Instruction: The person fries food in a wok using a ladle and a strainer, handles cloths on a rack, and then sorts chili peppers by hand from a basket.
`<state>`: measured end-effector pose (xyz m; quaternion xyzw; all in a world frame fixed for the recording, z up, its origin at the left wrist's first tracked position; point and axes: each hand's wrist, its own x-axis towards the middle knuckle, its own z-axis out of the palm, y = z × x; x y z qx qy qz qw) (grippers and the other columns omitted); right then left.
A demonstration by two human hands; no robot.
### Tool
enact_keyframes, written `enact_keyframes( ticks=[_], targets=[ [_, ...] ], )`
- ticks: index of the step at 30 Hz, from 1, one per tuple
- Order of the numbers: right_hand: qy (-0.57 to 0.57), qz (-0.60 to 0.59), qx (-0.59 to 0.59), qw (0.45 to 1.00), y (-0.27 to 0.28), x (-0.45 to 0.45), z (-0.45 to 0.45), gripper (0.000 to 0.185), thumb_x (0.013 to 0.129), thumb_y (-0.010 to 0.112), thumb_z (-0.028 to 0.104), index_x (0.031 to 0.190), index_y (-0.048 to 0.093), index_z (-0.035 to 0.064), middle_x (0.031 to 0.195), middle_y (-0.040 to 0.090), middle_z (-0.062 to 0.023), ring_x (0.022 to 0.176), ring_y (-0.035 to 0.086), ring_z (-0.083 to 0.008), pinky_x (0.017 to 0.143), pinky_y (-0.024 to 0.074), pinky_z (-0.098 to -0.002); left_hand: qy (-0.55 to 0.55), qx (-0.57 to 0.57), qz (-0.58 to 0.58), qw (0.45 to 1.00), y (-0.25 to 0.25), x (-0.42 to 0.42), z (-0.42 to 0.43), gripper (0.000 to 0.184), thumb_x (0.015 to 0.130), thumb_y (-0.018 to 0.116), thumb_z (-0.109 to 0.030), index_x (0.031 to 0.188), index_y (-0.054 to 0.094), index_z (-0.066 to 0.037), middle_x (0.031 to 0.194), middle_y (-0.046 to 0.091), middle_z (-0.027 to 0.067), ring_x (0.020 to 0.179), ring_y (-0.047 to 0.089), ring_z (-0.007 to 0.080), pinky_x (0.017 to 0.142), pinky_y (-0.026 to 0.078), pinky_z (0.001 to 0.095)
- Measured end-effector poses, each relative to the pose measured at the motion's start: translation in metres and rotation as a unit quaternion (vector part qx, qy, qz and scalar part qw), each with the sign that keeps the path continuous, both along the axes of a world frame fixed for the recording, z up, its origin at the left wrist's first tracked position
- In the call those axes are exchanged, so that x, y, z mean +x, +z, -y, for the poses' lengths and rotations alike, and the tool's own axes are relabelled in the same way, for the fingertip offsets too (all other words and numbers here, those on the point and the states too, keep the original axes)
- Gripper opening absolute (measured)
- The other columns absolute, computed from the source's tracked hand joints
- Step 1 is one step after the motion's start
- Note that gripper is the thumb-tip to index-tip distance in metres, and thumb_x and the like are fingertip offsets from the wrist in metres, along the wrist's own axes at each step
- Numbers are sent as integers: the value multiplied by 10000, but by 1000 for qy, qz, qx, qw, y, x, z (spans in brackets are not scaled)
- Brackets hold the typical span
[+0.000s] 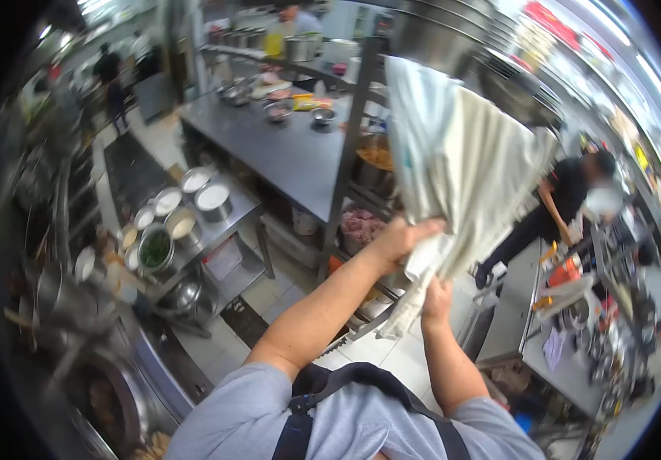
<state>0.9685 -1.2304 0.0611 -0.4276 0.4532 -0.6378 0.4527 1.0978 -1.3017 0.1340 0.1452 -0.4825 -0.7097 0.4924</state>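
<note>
A large off-white cloth [460, 153] with a pale blue-green area fans out upward in front of me. My left hand [407, 236] is closed around its gathered lower part, thumb and fingers across the folds. Just below and to the right, my right hand [437, 300] grips the bunched cloth too. A loose end hangs down beneath the hands. Some of the right fingers are hidden behind the fabric. Behind the cloth stands a metal rack, with a container of raw meat [362, 228] on one of its shelves.
Stacked metal pots [441, 31] top the rack. On the left, several pots and bowls [211, 201] crowd a low steel table. A long steel counter [269, 146] holds bowls. At right, a person in dark clothes [575, 188] bends beside a cluttered worktable [568, 376]. A wok [108, 399] sits lower left.
</note>
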Motion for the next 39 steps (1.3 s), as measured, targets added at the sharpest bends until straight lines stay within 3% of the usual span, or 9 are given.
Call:
enact_keyframes(
  ticks=[3,5,11,14,16,20,24,27,39],
  targets=[
    [3,-67,-54,996,3,8,4,262,859,568,122,1045,618,-55,904,648,-64,783,599,-153,665,484,-294,94,73,12,993,6,-5,-10,287,828,646,-186,1019,625,27,887,651,102,763,630,156,655,507,278],
    [12,-61,-64,996,6,16,7,268,831,578,124,1024,620,-57,856,658,-67,752,603,-141,657,487,-303,159,-39,-1,987,-9,-6,-2,332,839,623,-217,1040,617,47,885,643,90,760,614,152,640,484,267],
    [79,-158,-39,983,23,12,-11,343,820,528,199,1039,610,-52,872,661,-145,805,614,-194,745,480,-337,103,-52,-45,992,-8,13,-5,387,873,585,-174,1195,531,34,1036,621,93,878,617,160,744,503,283],
    [48,-170,-17,984,29,6,-17,345,826,544,210,1054,615,-40,885,662,-165,822,621,-206,760,479,-335,142,-64,-30,987,-7,13,-6,352,912,580,-186,1182,552,38,1062,615,79,905,592,146,786,468,275],
    [5,-182,-30,983,30,-7,-18,352,829,552,218,1062,614,-38,900,665,-179,837,629,-224,767,480,-340,135,-53,4,989,-12,25,-1,413,911,580,-173,1249,490,47,1187,570,109,1031,558,176,879,441,287],
    [-57,-259,-52,963,28,-39,-16,379,831,574,239,1085,606,-40,958,669,-210,895,646,-282,797,482,-355,169,-85,10,982,-16,38,4,405,901,583,-151,1245,494,44,1171,576,111,1023,562,181,869,450,295],
    [-69,-246,-58,965,28,-40,-23,402,827,590,257,1088,601,-49,992,663,-220,931,640,-313,820,477,-360,169,-49,-23,984,-8,36,-3,363,881,611,-163,1171,540,44,1069,607,108,952,595,187,819,480,309],
    [-66,-204,-84,973,18,-32,-17,410,830,589,256,1097,596,-56,1006,661,-215,941,635,-293,831,469,-349,120,132,-79,981,5,36,-15,348,870,627,-200,1041,581,99,893,640,130,747,642,209,676,529,317],
    [-4,-143,-44,989,24,-29,-36,431,838,595,264,1144,580,-38,1067,656,-170,982,611,-234,866,447,-321,86,136,-105,981,2,43,-13,318,841,629,-183,1017,586,79,891,630,132,784,627,214,736,522,314]
  ],
)
